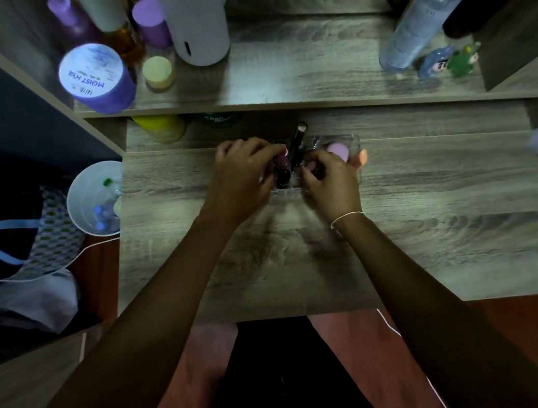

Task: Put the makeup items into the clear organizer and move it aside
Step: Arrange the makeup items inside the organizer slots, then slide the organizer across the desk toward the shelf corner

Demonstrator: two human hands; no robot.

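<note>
The clear organizer (353, 140) stands on the wooden desk, mostly covered by my hands. A tall dark tube with a pale cap (298, 141) stands upright in it. A lilac makeup sponge (339, 150) lies in its right compartment. My left hand (243, 176) is curled around a dark tube with a pink band (281, 164) at the organizer's left part. My right hand (328, 178) rests over the organizer's front, fingers bent; whether it holds anything is hidden.
A raised shelf behind holds a purple jar (94, 79), a white cylinder (196, 17), a small yellow-lidded jar (157, 72), spray bottles (424, 12) and small figurines (448, 61). A white bin (94, 199) and a bag (23, 238) sit on the floor to the left.
</note>
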